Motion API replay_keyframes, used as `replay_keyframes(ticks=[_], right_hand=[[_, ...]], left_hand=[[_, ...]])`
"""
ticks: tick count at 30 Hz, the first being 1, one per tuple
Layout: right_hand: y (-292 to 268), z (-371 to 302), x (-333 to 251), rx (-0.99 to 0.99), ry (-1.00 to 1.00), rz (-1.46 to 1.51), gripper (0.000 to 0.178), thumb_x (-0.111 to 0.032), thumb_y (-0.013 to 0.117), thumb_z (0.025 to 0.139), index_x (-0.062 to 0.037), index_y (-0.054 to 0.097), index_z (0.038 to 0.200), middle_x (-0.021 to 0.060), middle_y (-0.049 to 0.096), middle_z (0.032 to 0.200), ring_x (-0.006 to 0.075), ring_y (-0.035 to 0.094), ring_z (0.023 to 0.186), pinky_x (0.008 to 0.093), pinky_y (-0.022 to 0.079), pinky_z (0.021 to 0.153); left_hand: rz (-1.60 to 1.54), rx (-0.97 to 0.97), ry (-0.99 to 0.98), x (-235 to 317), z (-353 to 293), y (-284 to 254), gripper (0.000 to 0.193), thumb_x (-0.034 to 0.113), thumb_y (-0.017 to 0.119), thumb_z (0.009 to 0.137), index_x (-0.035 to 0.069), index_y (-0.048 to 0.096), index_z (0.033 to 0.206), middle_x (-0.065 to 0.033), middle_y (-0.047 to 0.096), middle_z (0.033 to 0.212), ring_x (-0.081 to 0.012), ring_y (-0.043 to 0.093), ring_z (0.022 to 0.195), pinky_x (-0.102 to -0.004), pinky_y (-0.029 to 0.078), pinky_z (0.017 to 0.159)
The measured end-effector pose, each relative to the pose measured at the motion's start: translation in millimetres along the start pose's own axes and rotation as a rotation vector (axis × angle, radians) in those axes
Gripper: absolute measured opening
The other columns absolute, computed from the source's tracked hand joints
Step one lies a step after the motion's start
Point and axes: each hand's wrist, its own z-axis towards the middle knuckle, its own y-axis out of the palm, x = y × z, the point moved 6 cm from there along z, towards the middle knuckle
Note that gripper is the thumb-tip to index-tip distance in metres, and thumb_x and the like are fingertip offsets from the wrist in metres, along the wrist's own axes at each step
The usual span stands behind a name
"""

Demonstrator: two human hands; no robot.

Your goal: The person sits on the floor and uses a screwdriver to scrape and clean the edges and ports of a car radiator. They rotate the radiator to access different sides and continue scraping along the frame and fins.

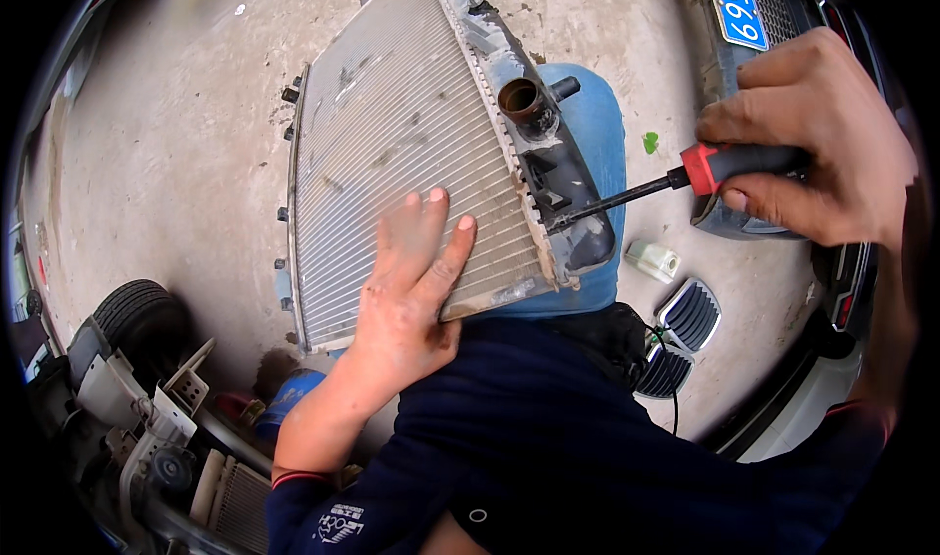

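A car radiator [382,134] rests tilted across my lap, its silver finned core to the left and a black plastic end tank [580,227] along its right side. A round pipe neck [521,99] sticks up from the tank. My left hand [416,271] lies on the lower part of the fins, fingers spread. In my right hand [813,144] is a screwdriver [710,166] with a red and black handle. Its dark shaft points left, and the tip meets the crimped seam between tank and core.
Blue cloth [602,115] shows under the radiator. On the concrete floor to the right lie a pale translucent bottle [652,260] and grey slatted vents [689,317]. A bumper with a blue plate [736,5] stands far right. A tyre [142,320] and metal car parts [162,408] are at lower left.
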Motion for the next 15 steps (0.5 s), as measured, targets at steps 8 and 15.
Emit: replay_keyframes(ticks=[8,15], right_hand=[[134,-29,28,0.244,0.302,1.026,0.035,-0.029,0.078,0.087,0.0016,0.074,0.105,0.0159,0.075,0.088,0.0252,0.073,0.080,0.0378,0.058,0.076],[66,-52,18,0.359,0.083,0.320,0.038,-0.034,0.079,0.083,0.0007,0.075,0.098,0.0140,0.071,0.078,0.0293,0.069,0.065,0.0351,0.054,0.061]], left_hand=[[-0.016,-0.012,-0.009,1,-2,2,0.098,-0.011,0.067,0.056,0.009,0.050,0.150,-0.0211,0.039,0.161,-0.0436,0.034,0.149,-0.0589,0.029,0.120],[0.016,-0.009,0.004,1,6,-1,0.099,-0.011,0.069,0.053,0.008,0.052,0.149,-0.0244,0.043,0.156,-0.0501,0.040,0.141,-0.0557,0.038,0.113]])
